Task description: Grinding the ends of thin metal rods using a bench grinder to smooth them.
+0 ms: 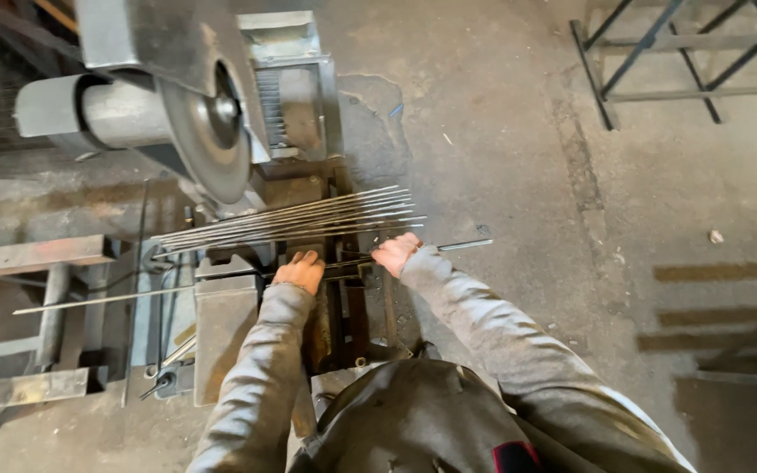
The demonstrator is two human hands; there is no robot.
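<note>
A person in grey sleeves bends over a chop saw, the left hand and right hand both laid on a thin, straight steel rod (dull grey, far longer than the machine is wide) that lies across the saw's base just below the raised blade. Each grip looks curled down onto the rod, though whether the fingers close fully around it cannot be told. Just behind the hands, a fanned bundle of similar rods rests across the machine above the stained concrete floor.

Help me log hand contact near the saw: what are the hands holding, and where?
Both hands grip thin metal rods: the left hand near mid-length, the right hand close to the right-hand ends.
</note>
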